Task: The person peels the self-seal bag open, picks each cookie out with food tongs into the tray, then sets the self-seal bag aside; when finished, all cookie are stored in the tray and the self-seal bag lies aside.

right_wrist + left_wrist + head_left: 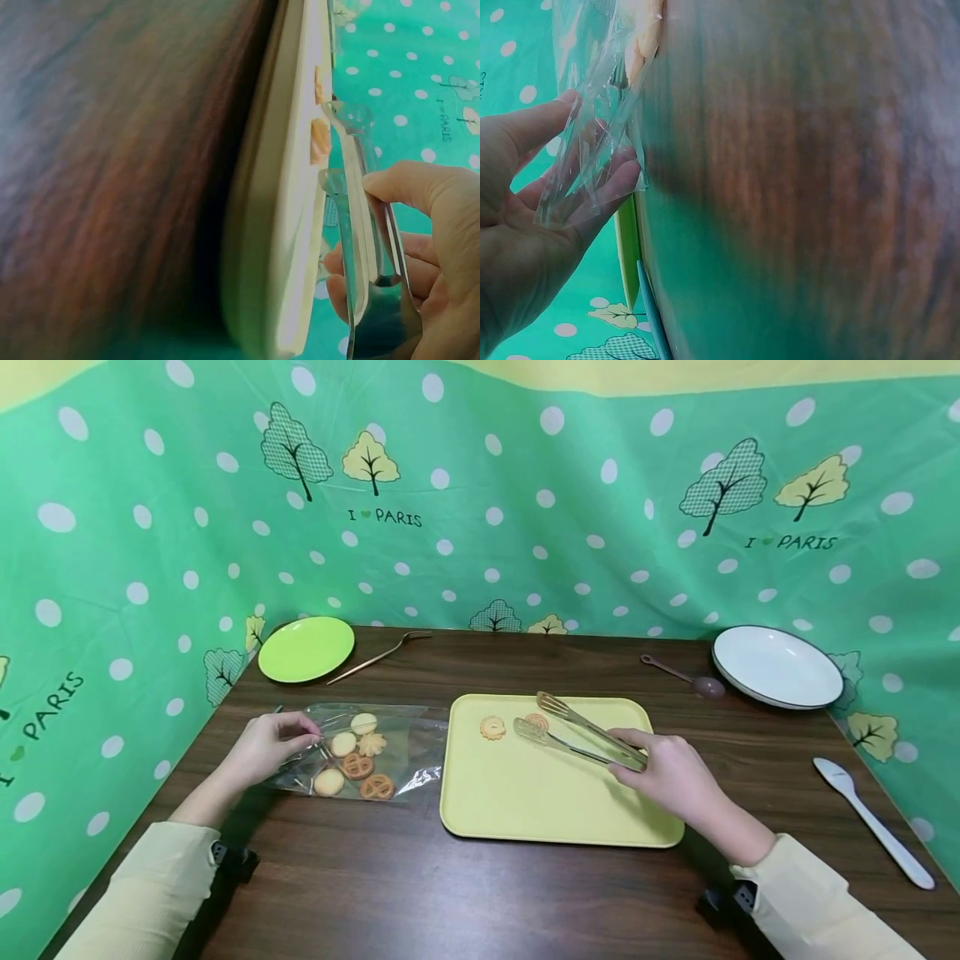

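My left hand (264, 745) pinches the edge of a clear plastic bag (423, 752) lying on the table. Inside the bag are several cookies (363, 723), round, flower-shaped and pretzel-shaped. In the left wrist view, the crinkled bag film (592, 172) runs between thumb and fingers. My right hand (675, 772) grips metal tongs (585, 727) over a yellow tray (525, 802). The tongs' arms stand apart, their tips on either side of a round cookie (537, 722). Left of the tips, a second ring-like cookie (492, 727) lies on the tray.
At the back left are a green plate (307, 649) and a fork (380, 657). A white dish (778, 664) and a brown spoon (684, 677) sit at the back right. Along the right edge lies a white spreader (873, 822). A polka-dot green curtain (495, 543) surrounds the table.
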A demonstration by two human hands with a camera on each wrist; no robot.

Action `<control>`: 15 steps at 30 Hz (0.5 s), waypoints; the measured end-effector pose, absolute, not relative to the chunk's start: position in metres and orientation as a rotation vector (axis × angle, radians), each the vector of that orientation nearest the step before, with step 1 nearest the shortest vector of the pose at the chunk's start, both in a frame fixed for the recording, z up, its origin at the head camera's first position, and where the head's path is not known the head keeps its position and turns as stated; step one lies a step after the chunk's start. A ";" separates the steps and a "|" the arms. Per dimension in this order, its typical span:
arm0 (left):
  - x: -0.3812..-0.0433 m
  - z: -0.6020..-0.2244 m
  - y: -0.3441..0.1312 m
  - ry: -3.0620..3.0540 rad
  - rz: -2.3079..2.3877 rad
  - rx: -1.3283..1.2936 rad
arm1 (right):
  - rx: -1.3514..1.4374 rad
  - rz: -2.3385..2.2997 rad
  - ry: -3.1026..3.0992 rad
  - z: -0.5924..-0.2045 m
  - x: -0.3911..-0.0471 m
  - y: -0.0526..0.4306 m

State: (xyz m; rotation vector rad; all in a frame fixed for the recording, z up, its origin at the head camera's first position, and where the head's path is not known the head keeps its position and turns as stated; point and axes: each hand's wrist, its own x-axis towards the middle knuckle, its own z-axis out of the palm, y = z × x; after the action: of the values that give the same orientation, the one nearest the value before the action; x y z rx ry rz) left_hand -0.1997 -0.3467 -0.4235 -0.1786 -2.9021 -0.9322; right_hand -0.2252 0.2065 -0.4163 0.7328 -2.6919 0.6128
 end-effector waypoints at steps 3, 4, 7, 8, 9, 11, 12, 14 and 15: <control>-0.200 -0.425 -0.348 -2.901 -0.932 -0.181 | 0.760 0.643 -2.671 -0.413 -0.225 0.200; -0.200 -0.425 -0.348 -2.900 -0.929 -0.184 | 0.775 0.664 -2.664 -0.411 -0.225 0.198; -0.200 -0.425 -0.348 -2.898 -0.919 -0.191 | 0.813 0.722 -2.670 -0.407 -0.223 0.187; -0.200 -0.426 -0.348 -2.896 -0.914 -0.192 | 0.832 0.740 -2.673 -0.406 -0.222 0.182; -0.200 -0.426 -0.348 -2.894 -0.909 -0.194 | 0.854 0.753 -2.673 -0.405 -0.222 0.177; -0.200 -0.426 -0.348 -2.895 -0.909 -0.189 | 0.904 0.763 -2.679 -0.403 -0.221 0.167; -0.200 -0.426 -0.349 -2.895 -0.909 -0.189 | 0.930 0.762 -2.681 -0.402 -0.220 0.161; -0.200 -0.426 -0.349 -2.895 -0.917 -0.183 | 0.985 0.747 -2.676 -0.402 -0.220 0.150; -0.200 -0.426 -0.349 -2.895 -0.920 -0.184 | 1.007 0.733 -2.673 -0.402 -0.220 0.144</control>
State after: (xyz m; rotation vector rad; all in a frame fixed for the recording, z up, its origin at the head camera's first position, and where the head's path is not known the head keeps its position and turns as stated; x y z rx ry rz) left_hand -0.1997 -0.3488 -0.4265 -0.1845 -2.8948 -0.9198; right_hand -0.2197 0.1444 -0.4018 1.0072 -2.6730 0.7334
